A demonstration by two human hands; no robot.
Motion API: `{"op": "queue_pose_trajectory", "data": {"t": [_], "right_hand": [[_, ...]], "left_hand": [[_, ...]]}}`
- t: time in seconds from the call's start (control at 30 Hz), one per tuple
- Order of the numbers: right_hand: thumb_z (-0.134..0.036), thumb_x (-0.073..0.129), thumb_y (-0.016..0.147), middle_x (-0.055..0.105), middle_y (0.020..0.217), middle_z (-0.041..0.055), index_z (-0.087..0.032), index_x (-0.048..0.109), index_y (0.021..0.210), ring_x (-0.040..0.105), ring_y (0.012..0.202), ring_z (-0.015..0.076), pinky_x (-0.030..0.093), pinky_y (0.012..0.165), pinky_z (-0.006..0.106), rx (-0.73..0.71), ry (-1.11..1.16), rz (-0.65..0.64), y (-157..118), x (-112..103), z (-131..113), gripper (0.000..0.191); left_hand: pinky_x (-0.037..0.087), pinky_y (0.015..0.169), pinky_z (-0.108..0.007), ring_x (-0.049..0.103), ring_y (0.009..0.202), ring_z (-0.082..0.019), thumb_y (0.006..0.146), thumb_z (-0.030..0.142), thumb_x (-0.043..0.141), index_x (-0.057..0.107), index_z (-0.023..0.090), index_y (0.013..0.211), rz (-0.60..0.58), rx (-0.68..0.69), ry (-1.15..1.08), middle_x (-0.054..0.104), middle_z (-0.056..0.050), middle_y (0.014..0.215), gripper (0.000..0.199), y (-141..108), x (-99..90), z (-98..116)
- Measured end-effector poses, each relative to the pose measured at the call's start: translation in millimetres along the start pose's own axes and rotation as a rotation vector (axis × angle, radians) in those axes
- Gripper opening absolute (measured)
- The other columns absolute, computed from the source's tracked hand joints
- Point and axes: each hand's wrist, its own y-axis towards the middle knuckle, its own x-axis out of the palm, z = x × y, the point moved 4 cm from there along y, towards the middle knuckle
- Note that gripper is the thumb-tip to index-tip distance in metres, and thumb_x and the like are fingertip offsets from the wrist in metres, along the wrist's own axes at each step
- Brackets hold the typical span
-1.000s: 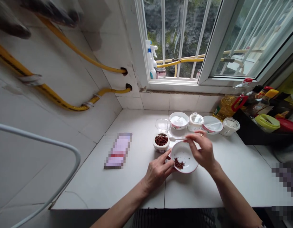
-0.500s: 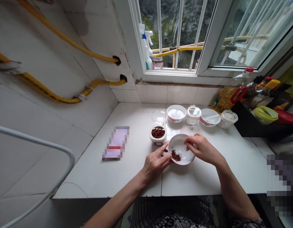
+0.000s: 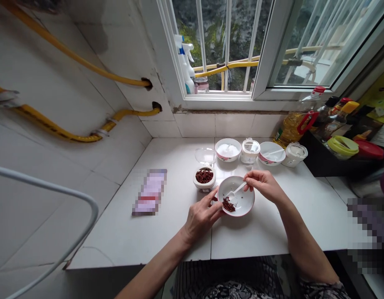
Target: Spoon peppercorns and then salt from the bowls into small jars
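The spoon (image 3: 240, 189) is pinched by the fingers of the right hand (image 3: 264, 186), its tip beside the dried bits (image 3: 228, 205) in the bowl (image 3: 245, 203). The bowl's near-left rim is grasped by the left hand (image 3: 200, 216) on the surface (image 3: 173, 199) (only one side is braced). If the spoon is pushed hard, bits could be flicked out; the open jar (image 3: 199, 184), seemingly just beside the fingers, could be nudged by a slip.
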Motion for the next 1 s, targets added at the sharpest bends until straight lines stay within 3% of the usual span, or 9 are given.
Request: {"op": "queue_pose_trajectory", "data": {"t": [0.17,0.37,0.57,0.67,0.73,0.93,1.0], "right_hand": [[-0.045,0.073,0.072,0.071,0.059,0.0038,-0.017,0.066,0.075,0.059,0.053,0.0147,0.048,0.056,0.03,0.011,0.094,0.069,5.5,-0.8,0.3,0.028],[-0.045,0.067,0.079,0.073,0.069,0.0056,-0.019,0.065,0.082,0.066,0.062,0.0183,0.053,0.064,0.033,-0.168,0.056,0.275,9.3,13.3,-18.5,0.027],[-0.029,0.052,0.094,0.075,0.082,0.0063,-0.022,0.065,0.094,0.069,0.078,0.0224,0.052,0.084,0.042,-0.513,-0.298,0.396,5.4,44.5,-35.8,0.014],[-0.02,0.047,0.095,0.074,0.079,0.0053,-0.023,0.065,0.093,0.067,0.073,0.0217,0.047,0.09,0.045,-0.729,-0.535,0.321,4.7,59.7,-35.0,0.019],[-0.016,0.044,0.095,0.074,0.079,0.0044,-0.024,0.065,0.093,0.066,0.071,0.0207,0.046,0.092,0.045,-0.792,-0.622,0.28,4.1,63.5,-33.9,0.022],[-0.016,0.049,0.093,0.076,0.078,0.0034,-0.024,0.063,0.092,0.067,0.071,0.021,0.045,0.091,0.044,-0.789,-0.592,0.414,-9.7,37.5,-48.3,0.016],[-0.017,0.051,0.093,0.075,0.073,0.002,-0.024,0.062,0.09,0.066,0.071,0.0212,0.047,0.086,0.041,-0.715,-0.561,0.371,-13.3,25.2,-49.1,0.013]], "left_hand": [[0.06,0.075,-0.026,0.072,0.088,-0.017,0.094,0.026,0.062,0.067,0.019,0.094,-0.008,-0.006,-0.019,0.061,-0.016,0.134,0.009,0.5,0.9,-0.3],[0.06,0.073,-0.027,0.072,0.085,-0.018,0.095,0.026,0.06,0.066,0.017,0.09,-0.004,-0.007,-0.006,0.063,-0.019,0.13,0.012,0.0,1.1,-0.3],[0.06,0.076,-0.027,0.073,0.091,-0.019,0.094,0.029,0.062,0.068,0.018,0.091,0.015,0.001,0.024,0.064,-0.017,0.13,0.013,-1.2,2.0,-1.5],[0.06,0.075,-0.026,0.073,0.083,-0.017,0.095,0.031,0.061,0.069,0.019,0.093,0.035,-0.005,0.028,0.064,-0.017,0.13,0.015,-0.7,2.1,-1.7],[0.06,0.072,-0.025,0.072,0.08,-0.016,0.095,0.031,0.06,0.069,0.019,0.094,0.04,-0.004,0.031,0.065,-0.016,0.129,0.014,-0.2,1.8,-1.3],[0.06,0.074,-0.026,0.072,0.084,-0.017,0.096,0.031,0.059,0.067,0.018,0.088,0.02,-0.002,0.018,0.065,-0.018,0.127,0.017,2.4,-0.5,0.5],[0.059,0.073,-0.025,0.072,0.084,-0.017,0.097,0.03,0.058,0.066,0.018,0.089,0.023,0.006,0.011,0.066,-0.018,0.125,0.017,3.3,-1.2,1.2]]}}
